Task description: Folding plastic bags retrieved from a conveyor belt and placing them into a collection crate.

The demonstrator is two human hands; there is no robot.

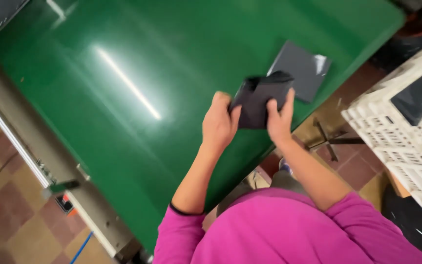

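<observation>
Both hands, left [219, 122] and right [279, 117], grip a dark cloth [259, 100], apparently mid-fold; flat packet [301, 68] at one o'clock.

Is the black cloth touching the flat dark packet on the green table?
Cannot tell. In the head view the cloth, held by both hands, overlaps the packet's edge, so any gap is hidden.
</observation>
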